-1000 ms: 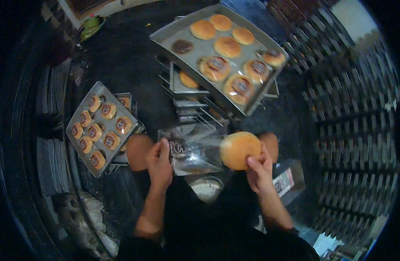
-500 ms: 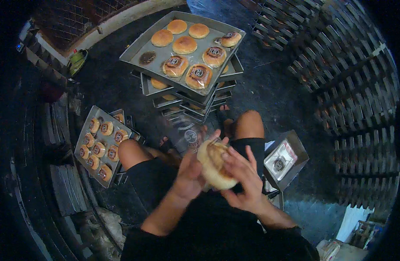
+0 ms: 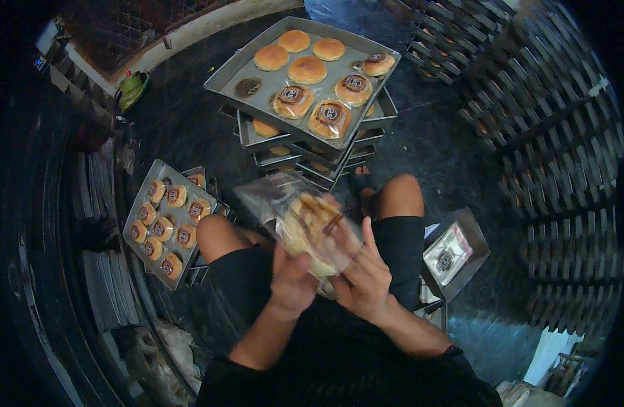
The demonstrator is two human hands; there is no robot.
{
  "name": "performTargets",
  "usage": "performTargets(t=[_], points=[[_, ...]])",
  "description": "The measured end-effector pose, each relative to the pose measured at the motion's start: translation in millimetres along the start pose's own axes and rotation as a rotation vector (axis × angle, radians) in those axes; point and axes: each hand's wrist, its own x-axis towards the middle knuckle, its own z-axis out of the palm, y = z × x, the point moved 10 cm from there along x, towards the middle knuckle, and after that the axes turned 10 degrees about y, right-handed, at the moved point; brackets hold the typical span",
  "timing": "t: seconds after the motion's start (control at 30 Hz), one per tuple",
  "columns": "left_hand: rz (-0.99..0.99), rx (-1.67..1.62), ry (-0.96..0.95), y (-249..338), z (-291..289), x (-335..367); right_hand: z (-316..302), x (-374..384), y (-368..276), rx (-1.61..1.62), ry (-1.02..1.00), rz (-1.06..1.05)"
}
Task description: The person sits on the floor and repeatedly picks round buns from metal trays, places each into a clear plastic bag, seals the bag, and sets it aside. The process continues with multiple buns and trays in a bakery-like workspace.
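A round golden bun (image 3: 305, 230) is held up over my lap, with a clear plastic bag (image 3: 261, 197) around it. The loose end of the bag sticks out to the far left. My left hand (image 3: 291, 285), smeared by motion, grips the near left side of the bag and bun. On the other side, my right hand (image 3: 363, 275) is pressed against the bun. Its fingers show through the film, and whether they are inside the bag or behind it I cannot tell. My right thumb points up along the bun's right side.
Ahead stands a stack of metal trays, the top tray (image 3: 254, 108) carrying bare and bagged buns. Another tray (image 3: 137, 241) of bagged buns lies by my left knee. Right of my right leg, a box (image 3: 471, 261) holds flat printed bags (image 3: 447, 254). Tall stacks of trays (image 3: 570, 230) line the right.
The bun, bare in my hands before, is now enclosed by the plastic bag. My right hand has moved left, close against it. The whole view has shifted slightly.
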Motion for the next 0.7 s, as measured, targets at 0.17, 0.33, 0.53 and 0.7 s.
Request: performTargets(t=[0.17,0.33,0.53,0.7], points=[[0.059,-0.046,-0.085,-1.3,-2.9,7.6,16.4,-5.7,2.0,0.060,0.025,-0.016],[-0.056,-0.013,0.034,-14.8,-19.2,9.1,37.5,1.7,14.8,-0.024,-0.115,0.013],[-0.140,-0.316,0.257,-25.9,-51.5,28.7,38.8,-20.4,31.3,0.121,-0.256,0.019],[-0.304,-0.475,0.496,-71.0,-88.4,40.7,30.3,-37.7,36.4,0.308,-0.291,0.230]])
